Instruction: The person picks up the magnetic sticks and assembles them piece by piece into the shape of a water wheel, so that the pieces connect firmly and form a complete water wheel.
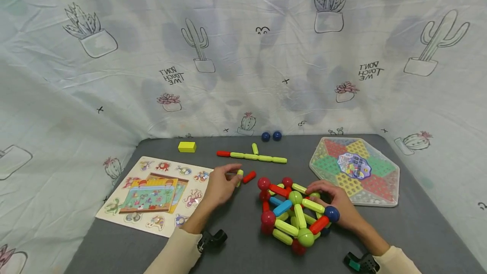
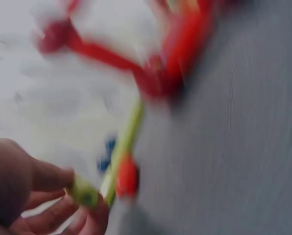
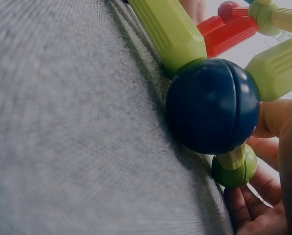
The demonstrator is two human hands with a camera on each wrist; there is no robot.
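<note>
My left hand [image 1: 220, 187] pinches a short yellow-green magnetic rod [image 2: 84, 192] between thumb and fingertips, held just above the table. Close to its fingertips lies a red rod [image 1: 249, 176]. Right of centre stands a magnetic ball-and-rod structure [image 1: 282, 208], made of red, blue and green rods joined by coloured balls. At its right side my right hand [image 1: 340, 206] holds it with fingers around a green ball [image 3: 235, 169], close behind a dark blue ball [image 3: 212, 105]. The left wrist view is blurred, and the structure partly hides the right fingers.
Behind the hands lies a line of joined rods [image 1: 258, 157], with a loose green rod [image 1: 255, 149] beside it. Two blue balls [image 1: 266, 137] and a yellow block [image 1: 187, 147] are at the back. A puzzle board [image 1: 152, 228] lies left, a hexagonal game board [image 1: 331, 164] right.
</note>
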